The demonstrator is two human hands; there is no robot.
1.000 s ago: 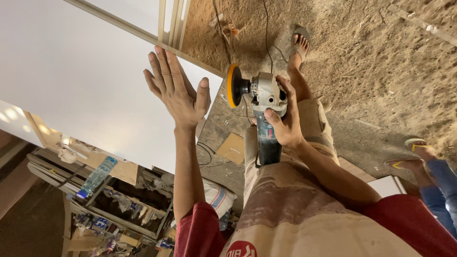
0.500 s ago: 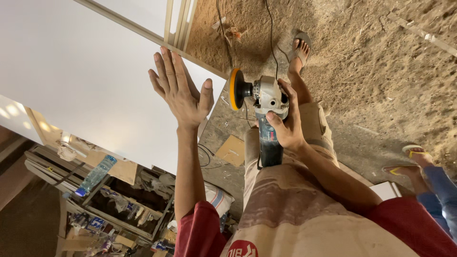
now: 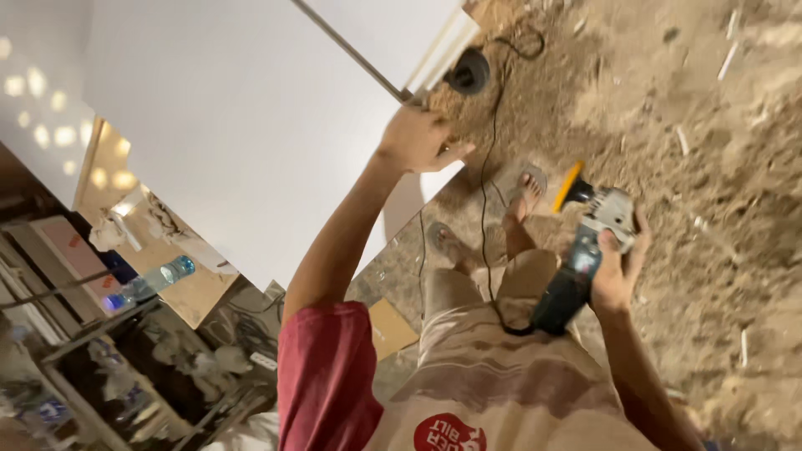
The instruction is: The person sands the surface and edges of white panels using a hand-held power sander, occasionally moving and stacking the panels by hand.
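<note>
Two hands work apart, each on a separate item. The right hand (image 3: pixel 614 271) is clamped around the body of an angle grinder (image 3: pixel 585 250), fingers wrapped over the dark rear grip. The grinder's long axis runs from the hand's wrist side up and forward, ending at the yellow sanding disc (image 3: pixel 568 185), which sits beyond the fingertips and stands edge-on to the camera. A black power cord (image 3: pixel 487 209) leaves the rear of the tool and trails across the sawdust-covered floor (image 3: pixel 710 125).

The left hand (image 3: pixel 418 138) is raised and rests on the corner edge of a large white panel (image 3: pixel 251 125), fingers curled over the rim; how firmly it grips cannot be told. The panel spreads away from that hand to its left side.

The disc lies well apart from the panel, to the right of the left hand and lower. The left hand is the nearer one to the panel corner; the grinder points roughly toward that corner. A sandalled foot (image 3: pixel 525 188) stands between the two hands, near the disc. A plastic water bottle (image 3: pixel 150 284) lies far to the left, on a plywood board.
</note>
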